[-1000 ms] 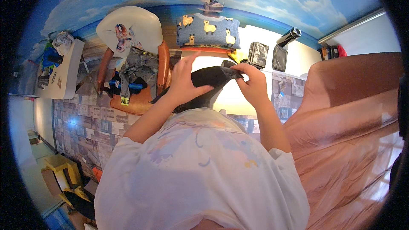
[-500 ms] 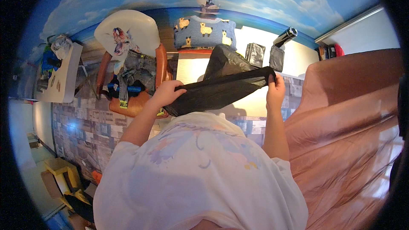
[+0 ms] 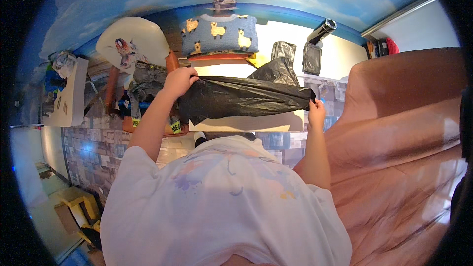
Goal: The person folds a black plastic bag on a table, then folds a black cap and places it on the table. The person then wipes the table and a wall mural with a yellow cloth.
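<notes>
Black bag stretched between my two hands, its long axis running left to right across my front.
My left hand (image 3: 180,83) pinches the upper left corner of the bag (image 3: 241,97), fingers closed on the film; my right hand (image 3: 316,113) has the far end between thumb and fingertips, set a little lower and closer to me, so the length slopes gently down to the right. The bag lies wholly between my grips, over the table (image 3: 276,124); whether it touches the top, I cannot tell. Its left corner points down toward me, while a loose flap points away, toward the black packs (image 3: 311,60), nearer my right hand than my left.
</notes>
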{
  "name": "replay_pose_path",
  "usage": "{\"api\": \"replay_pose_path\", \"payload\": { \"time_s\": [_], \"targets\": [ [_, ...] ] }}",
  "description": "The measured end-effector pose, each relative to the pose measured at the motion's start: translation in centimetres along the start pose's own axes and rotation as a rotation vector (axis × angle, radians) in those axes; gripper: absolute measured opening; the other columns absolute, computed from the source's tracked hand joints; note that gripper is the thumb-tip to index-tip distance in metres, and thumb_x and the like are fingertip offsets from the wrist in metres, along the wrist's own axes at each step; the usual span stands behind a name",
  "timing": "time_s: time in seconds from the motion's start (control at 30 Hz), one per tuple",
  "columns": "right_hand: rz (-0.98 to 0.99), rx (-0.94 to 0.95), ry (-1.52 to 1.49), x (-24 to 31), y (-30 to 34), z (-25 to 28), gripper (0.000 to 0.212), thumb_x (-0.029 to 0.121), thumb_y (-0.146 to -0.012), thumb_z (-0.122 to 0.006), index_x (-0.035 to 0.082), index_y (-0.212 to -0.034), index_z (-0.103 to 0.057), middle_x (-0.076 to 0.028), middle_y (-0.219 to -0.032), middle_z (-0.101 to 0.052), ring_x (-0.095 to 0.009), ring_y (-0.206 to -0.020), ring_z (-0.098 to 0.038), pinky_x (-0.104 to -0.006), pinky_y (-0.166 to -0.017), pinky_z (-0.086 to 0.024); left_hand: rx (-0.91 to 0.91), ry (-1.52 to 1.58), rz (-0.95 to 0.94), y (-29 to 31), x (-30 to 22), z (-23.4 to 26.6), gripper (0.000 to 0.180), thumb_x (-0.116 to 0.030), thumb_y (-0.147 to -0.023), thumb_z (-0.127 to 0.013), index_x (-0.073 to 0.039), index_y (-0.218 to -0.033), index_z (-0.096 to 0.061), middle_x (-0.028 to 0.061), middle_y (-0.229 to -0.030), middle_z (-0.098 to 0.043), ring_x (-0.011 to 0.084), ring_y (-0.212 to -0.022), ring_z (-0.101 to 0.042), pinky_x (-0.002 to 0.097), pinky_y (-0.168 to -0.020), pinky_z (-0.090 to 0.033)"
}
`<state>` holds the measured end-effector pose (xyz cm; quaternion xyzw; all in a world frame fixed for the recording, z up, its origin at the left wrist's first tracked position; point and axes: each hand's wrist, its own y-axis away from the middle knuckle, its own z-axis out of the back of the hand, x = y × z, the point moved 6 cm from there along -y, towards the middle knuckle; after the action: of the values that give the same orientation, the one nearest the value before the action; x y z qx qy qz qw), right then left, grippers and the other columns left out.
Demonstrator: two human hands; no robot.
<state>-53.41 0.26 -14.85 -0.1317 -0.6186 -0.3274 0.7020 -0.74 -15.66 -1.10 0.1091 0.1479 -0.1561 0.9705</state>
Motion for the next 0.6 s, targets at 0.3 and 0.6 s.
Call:
{"api": "replay_pose_path", "payload": {
  "time_s": [0.3,0.6],
  "targets": [
    [0.016,0.187,-0.364,6.1,-2.7,1.1,0.021,0.010,-0.102,-0.059,0.006,-0.123,-0.060,-0.005,-0.106,-0.066,-0.014,-0.094,-0.067,-0.0264,-0.076,-0.057,-0.534,0.007,-0.028,2.0,-4.6,4.6,0.011,-0.013,-0.091,-0.069,-0.008,-0.099,-0.073,0.0102,-0.101,-0.073,0.0340,-0.096,-0.067,0.0442,-0.088,-0.051],
    [-0.131,0.190,-0.552,-1.9,-1.1,6.0,0.026,0.021,-0.105,-0.052,-0.001,-0.102,-0.064,-0.009,-0.095,-0.067,-0.022,-0.094,-0.062,-0.0385,-0.092,-0.050,-0.471,-0.128,-0.210,13.9,-4.9,-1.6,0.019,-0.011,-0.080,-0.075,-0.017,-0.098,-0.070,0.0006,-0.095,-0.070,0.0220,-0.095,-0.064,0.0459,-0.097,-0.040]
  ]
}}
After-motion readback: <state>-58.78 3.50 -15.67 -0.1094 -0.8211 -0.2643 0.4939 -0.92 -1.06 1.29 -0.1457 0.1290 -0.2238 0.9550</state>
